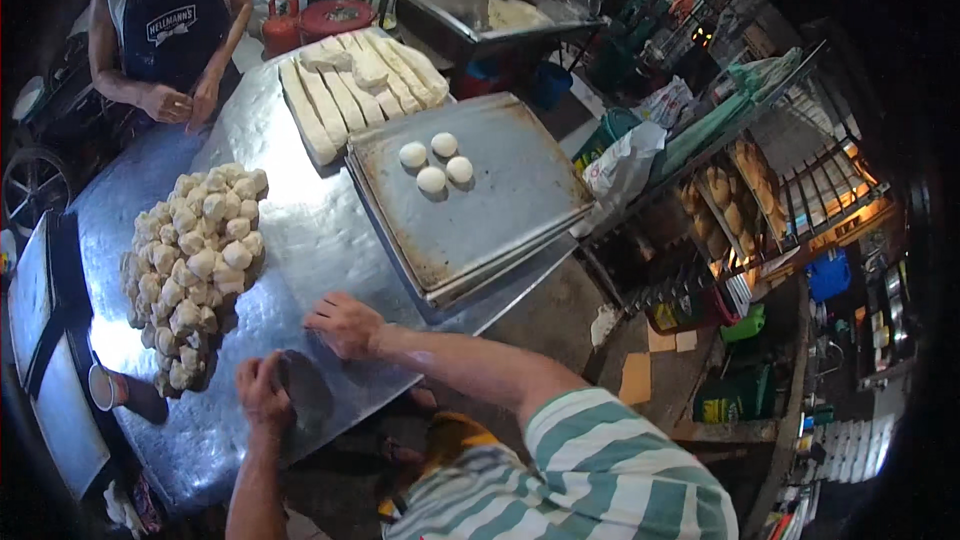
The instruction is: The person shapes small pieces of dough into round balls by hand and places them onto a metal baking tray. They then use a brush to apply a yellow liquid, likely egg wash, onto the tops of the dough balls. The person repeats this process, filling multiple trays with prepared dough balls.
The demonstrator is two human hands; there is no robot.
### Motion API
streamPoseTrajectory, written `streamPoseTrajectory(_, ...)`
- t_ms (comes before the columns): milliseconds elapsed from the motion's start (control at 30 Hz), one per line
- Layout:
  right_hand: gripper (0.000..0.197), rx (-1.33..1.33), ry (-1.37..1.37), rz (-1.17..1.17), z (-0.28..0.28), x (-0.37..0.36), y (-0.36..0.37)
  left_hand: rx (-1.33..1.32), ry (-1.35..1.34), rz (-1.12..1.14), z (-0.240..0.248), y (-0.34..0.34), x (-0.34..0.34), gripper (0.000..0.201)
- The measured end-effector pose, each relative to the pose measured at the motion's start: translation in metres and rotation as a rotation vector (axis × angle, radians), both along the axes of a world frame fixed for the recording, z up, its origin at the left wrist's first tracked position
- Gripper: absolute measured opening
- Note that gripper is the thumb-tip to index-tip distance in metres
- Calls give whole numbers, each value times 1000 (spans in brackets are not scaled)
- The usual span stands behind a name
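Observation:
My left hand [263, 392] is closed, its fingers curled down against the metal table [330, 230] near the front edge. Just beyond and to the right, my right hand [344, 326] is curled over the tabletop, palm down. Whatever lies under either palm is hidden. Left of both hands spreads a big heap of dough pieces [200, 260], pale and lumpy. To the right, a stack of baking trays [490, 210] rests on the table. Several smooth round dough balls [431, 179] sit together on the top tray.
Long dough strips [350, 100] lie at the table's far end. A small cup [107, 387] stands by the heap. Across the table is a person in a dark apron [180, 20], hands together. A rack with bread [730, 205] stands right; a red gas cylinder [281, 28] stands behind.

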State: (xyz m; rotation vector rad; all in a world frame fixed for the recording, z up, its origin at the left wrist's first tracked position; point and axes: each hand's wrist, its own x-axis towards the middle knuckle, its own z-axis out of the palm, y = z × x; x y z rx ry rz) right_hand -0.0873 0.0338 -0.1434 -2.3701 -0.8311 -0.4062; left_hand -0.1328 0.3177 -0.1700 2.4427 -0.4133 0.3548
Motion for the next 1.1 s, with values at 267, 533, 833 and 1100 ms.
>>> streamPoseTrajectory(267, 20, 146, -17, -40, -29, -11, -20, -109, -58, 234, 21, 13, -13, 39)
streamPoseTrajectory(533, 21, -28, 71, -30, -1, 72, -13, 117, -54, 43, 30, 13, 61, 37)
streamPoseTrajectory(833, 24, -67, 2, 59, 4, 51, 5, 94, -156, -55, 21, -8, 52, 35)
streamPoseTrajectory(1100, 18, 126, 118, 28, 4, -2, 1, 53, -37, 107, 11, 3, -9, 35)
